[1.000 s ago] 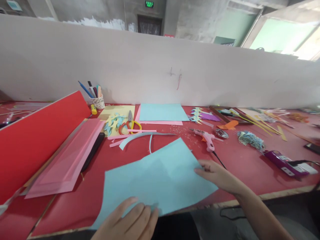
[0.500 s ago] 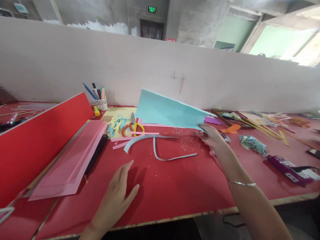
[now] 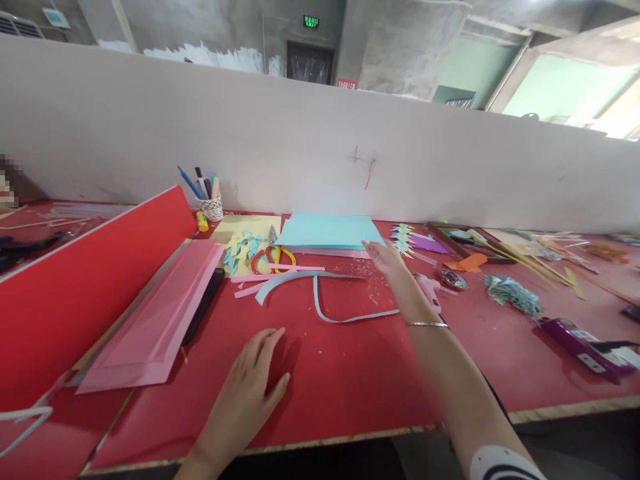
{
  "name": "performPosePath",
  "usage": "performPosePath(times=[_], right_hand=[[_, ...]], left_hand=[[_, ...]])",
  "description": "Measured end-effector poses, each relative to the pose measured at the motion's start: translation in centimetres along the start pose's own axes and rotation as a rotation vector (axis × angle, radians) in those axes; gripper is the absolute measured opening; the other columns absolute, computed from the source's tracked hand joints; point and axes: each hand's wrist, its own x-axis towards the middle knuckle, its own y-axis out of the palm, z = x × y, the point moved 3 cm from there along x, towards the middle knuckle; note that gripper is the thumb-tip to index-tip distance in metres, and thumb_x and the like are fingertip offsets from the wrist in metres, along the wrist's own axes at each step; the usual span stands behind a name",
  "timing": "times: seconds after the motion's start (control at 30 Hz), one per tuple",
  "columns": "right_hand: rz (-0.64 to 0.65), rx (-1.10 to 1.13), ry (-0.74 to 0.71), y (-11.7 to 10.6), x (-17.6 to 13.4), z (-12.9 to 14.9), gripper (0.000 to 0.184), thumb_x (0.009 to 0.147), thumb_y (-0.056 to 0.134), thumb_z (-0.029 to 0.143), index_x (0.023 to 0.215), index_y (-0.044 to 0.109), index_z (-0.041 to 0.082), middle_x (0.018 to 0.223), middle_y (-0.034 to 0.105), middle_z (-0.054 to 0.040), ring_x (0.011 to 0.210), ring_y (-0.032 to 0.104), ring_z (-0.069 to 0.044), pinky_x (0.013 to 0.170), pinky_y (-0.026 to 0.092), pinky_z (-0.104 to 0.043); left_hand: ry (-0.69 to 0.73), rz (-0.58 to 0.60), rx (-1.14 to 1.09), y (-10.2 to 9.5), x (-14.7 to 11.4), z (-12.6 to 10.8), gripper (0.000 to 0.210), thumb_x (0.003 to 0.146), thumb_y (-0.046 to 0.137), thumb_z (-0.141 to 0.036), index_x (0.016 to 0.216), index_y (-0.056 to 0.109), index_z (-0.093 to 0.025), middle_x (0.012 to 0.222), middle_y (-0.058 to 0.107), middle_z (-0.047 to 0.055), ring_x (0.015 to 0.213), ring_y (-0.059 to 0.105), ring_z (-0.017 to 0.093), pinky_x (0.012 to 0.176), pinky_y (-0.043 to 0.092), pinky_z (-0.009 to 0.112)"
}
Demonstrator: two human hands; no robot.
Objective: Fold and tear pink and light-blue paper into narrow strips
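Note:
My left hand (image 3: 253, 387) hovers low over the red tabletop, fingers stretched and thumb apart, holding nothing. At the back, light blue paper (image 3: 327, 230) lies nearly flat in front of the white partition, over a pink sheet. My right hand (image 3: 387, 260) has its fingers closed at the paper's front right corner; the exact grip is partly hidden. Between the hands, a curved light blue paper strip (image 3: 325, 319) and several pink strips (image 3: 250, 288) lie on the table. Scissors (image 3: 274, 257) with red and yellow handles are left of the paper, beside yellow and blue cut pieces (image 3: 245, 248).
A red board (image 3: 115, 280) stands at the left, with pink sheets (image 3: 150, 320) beside it. A pen cup (image 3: 211, 208) is at the back. To the right are a pink glue gun (image 3: 430, 293), a tape roll (image 3: 454, 280), a blue fringed bundle (image 3: 513, 293) and a purple power strip (image 3: 585, 347).
The light blue paper, raised and tilted before, has come down at the back. My right hand has moved left and slightly inward with it. My left hand stays almost in place.

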Motion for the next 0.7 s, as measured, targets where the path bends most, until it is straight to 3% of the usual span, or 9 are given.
performPosePath(times=[0.13, 0.3, 0.43, 0.57, 0.63, 0.7], right_hand=[[0.024, -0.284, -0.122, 1.5, -1.7, 0.0, 0.031, 0.074, 0.052, 0.021, 0.105, 0.049, 0.025, 0.082, 0.057, 0.0005, 0.075, 0.058, -0.012, 0.073, 0.049, -0.031], [0.298, -0.715, -0.286, 6.4, -5.5, -0.6, 0.029, 0.062, 0.062, 0.011, 0.089, 0.06, 0.02, 0.101, 0.058, -0.0038, 0.1, 0.051, -0.017, 0.09, 0.038, -0.032], [0.397, -1.01, -0.328, 9.1, -7.0, -0.8, 0.018, 0.071, 0.051, 0.005, 0.08, 0.062, 0.016, 0.095, 0.059, -0.0095, 0.098, 0.052, -0.022, 0.088, 0.036, -0.039], [0.43, -1.172, -0.382, 9.7, -7.2, 0.1, 0.021, 0.077, 0.046, 0.009, 0.092, 0.06, 0.016, 0.105, 0.056, -0.0117, 0.103, 0.048, -0.024, 0.087, 0.034, -0.039], [0.455, -1.206, -0.415, 9.3, -7.6, 0.9, 0.025, 0.078, 0.048, 0.014, 0.102, 0.056, 0.016, 0.113, 0.052, -0.0118, 0.107, 0.045, -0.023, 0.086, 0.035, -0.036], [0.504, -1.221, -0.428, 8.4, -8.5, 1.6, 0.022, 0.08, 0.049, 0.022, 0.099, 0.057, 0.016, 0.107, 0.055, -0.01, 0.099, 0.049, -0.02, 0.08, 0.037, -0.03]], left_hand=[[-0.022, 0.022, -0.02, 0.3, 0.0, 0.2, 0.038, 0.081, 0.037, -0.027, 0.118, 0.043, -0.021, 0.111, 0.054, 0.008, 0.103, 0.054, 0.021, 0.083, 0.048, 0.035], [-0.027, 0.056, -0.021, 0.4, 0.0, 0.3, 0.037, 0.081, 0.035, -0.031, 0.116, 0.047, -0.022, 0.111, 0.054, 0.008, 0.104, 0.053, 0.021, 0.085, 0.047, 0.037], [-0.017, 0.061, -0.013, 0.2, 0.1, 0.1, 0.036, 0.081, 0.035, -0.031, 0.114, 0.049, -0.021, 0.109, 0.055, 0.008, 0.101, 0.054, 0.022, 0.083, 0.048, 0.037], [-0.027, 0.097, -0.012, 0.1, 0.2, -0.1, 0.037, 0.081, 0.036, -0.03, 0.114, 0.049, -0.021, 0.11, 0.055, 0.008, 0.101, 0.054, 0.022, 0.084, 0.047, 0.037], [-0.038, 0.115, -0.01, 0.1, 0.2, -0.1, 0.037, 0.081, 0.035, -0.03, 0.114, 0.049, -0.02, 0.11, 0.056, 0.008, 0.101, 0.053, 0.022, 0.084, 0.047, 0.038], [-0.043, 0.136, -0.011, 0.2, 0.2, 0.0, 0.037, 0.082, 0.035, -0.031, 0.115, 0.049, -0.021, 0.111, 0.055, 0.008, 0.102, 0.053, 0.022, 0.085, 0.046, 0.038]])
